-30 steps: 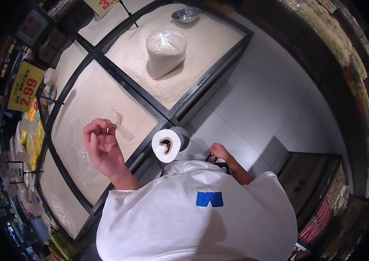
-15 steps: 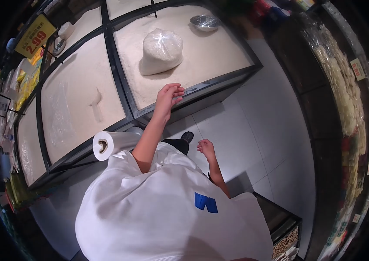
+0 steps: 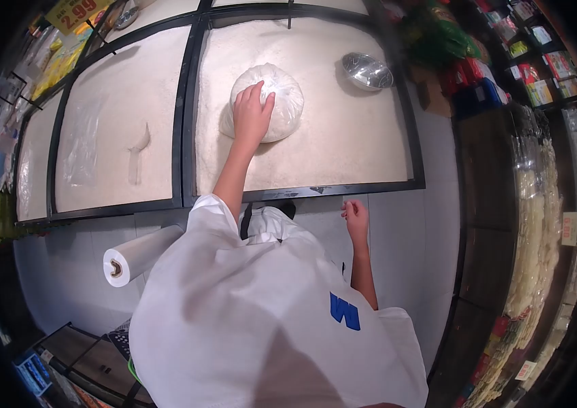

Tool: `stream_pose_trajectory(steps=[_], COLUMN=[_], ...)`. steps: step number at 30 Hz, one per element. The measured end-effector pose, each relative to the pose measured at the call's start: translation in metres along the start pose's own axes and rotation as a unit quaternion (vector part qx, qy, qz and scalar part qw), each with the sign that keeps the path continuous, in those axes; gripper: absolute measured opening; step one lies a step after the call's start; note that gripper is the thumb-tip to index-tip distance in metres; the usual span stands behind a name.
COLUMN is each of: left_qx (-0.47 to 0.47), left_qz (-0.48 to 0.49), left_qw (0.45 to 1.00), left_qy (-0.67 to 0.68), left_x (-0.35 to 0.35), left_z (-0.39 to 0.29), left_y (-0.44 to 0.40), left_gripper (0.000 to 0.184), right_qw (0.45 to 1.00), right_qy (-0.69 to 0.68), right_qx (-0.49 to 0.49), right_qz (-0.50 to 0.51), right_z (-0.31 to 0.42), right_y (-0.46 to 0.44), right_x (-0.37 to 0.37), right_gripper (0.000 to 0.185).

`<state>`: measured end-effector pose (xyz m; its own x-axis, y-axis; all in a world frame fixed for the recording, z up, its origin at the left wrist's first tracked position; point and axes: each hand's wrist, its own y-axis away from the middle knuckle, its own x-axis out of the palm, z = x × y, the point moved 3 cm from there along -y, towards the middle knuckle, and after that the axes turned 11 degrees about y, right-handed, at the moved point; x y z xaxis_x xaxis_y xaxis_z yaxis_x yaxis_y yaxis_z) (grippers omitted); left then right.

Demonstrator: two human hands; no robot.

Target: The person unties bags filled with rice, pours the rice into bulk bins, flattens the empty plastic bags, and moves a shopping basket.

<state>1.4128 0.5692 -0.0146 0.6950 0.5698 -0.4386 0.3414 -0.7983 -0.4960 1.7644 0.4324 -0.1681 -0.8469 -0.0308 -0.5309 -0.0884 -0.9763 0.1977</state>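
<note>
A clear plastic bag of rice (image 3: 281,119), rounded and gathered at its top, sits on the loose white rice in a black-framed bin (image 3: 302,192). My left hand (image 3: 252,112) lies on the upper left of the bag, thumb and fingers apart and touching the plastic near its gathered top. Low at my right side hangs my right hand (image 3: 355,213), in front of the bin's near edge. Its fingers are loosely bent, with nothing visible in them. A metal bowl (image 3: 368,72) rests on the rice to the right of the bag.
A roll of plastic bags (image 3: 140,255) is at my left. In the left bin lie a clear scoop (image 3: 140,153) and a flat plastic bag (image 3: 83,143). Shelves of packaged goods (image 3: 533,197) stand to the right. A price sign (image 3: 77,13) is at the upper left.
My left hand has moved forward from the bin's front edge onto the bag of rice. My view has turned, and I stand more squarely before the bin. The right hand still hangs low.
</note>
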Motion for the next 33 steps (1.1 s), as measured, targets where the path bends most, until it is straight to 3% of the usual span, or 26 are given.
stream_pose_trajectory(steps=[6, 8, 9, 11, 14, 17, 21, 24, 26, 27, 29, 30, 33], left_qx=[-0.027, -0.04, -0.044, -0.042, -0.024, -0.038, -0.048, -0.094, -0.209, -0.212, -0.181, -0.237, -0.234], left_qz=[-0.018, -0.021, -0.025, -0.037, -0.041, -0.072, -0.073, -0.098, -0.228, -0.228, -0.212, -0.197, -0.183], left_qw=[0.995, 0.993, 0.992, 0.991, 0.992, 0.988, 0.988, 0.984, 0.951, 0.95, 0.96, 0.95, 0.952], left_qy=[-0.099, -0.108, -0.112, -0.123, -0.12, -0.129, -0.126, -0.118, 0.02, 0.012, 0.016, 0.056, 0.073], left_x=[0.016, 0.018, 0.018, 0.019, 0.021, 0.025, 0.027, 0.019, 0.001, -0.005, -0.014, -0.016, -0.029], left_z=[0.002, 0.006, 0.007, 0.008, 0.012, 0.01, 0.011, 0.012, 0.015, 0.015, 0.014, 0.015, 0.021], left_y=[-0.01, -0.007, -0.01, -0.008, -0.014, -0.015, -0.021, -0.023, -0.017, -0.013, -0.012, -0.011, -0.008], left_gripper=[0.022, 0.021, 0.021, 0.019, 0.02, 0.022, 0.024, 0.016, 0.014, 0.014, 0.019, 0.018, 0.017], right_qw=[0.971, 0.932, 0.929, 0.846, 0.789, 0.755, 0.747, 0.762, 0.833, 0.834, 0.896, 0.896, 0.892], right_qy=[0.024, 0.071, 0.066, 0.182, 0.236, 0.273, 0.268, 0.208, 0.11, 0.105, -0.011, -0.079, -0.173], right_qx=[-0.224, -0.348, -0.355, -0.492, -0.547, -0.573, -0.581, -0.592, -0.517, -0.515, -0.376, -0.327, -0.268], right_qz=[0.078, 0.074, 0.081, 0.092, 0.15, 0.166, 0.182, 0.159, 0.164, 0.17, 0.236, 0.289, 0.319], right_z=[0.216, 0.269, 0.284, 0.311, 0.319, 0.329, 0.328, 0.323, 0.314, 0.31, 0.3, 0.294, 0.281], right_y=[-0.134, -0.16, -0.174, -0.182, -0.198, -0.2, -0.21, -0.22, -0.238, -0.242, -0.259, -0.263, -0.267], right_x=[0.01, 0.027, 0.04, 0.07, 0.111, 0.108, 0.109, 0.096, 0.084, 0.083, 0.083, 0.09, 0.097], right_gripper=[0.017, 0.015, 0.015, 0.018, 0.018, 0.014, 0.01, 0.009, 0.005, 0.005, 0.002, 0.002, 0.008])
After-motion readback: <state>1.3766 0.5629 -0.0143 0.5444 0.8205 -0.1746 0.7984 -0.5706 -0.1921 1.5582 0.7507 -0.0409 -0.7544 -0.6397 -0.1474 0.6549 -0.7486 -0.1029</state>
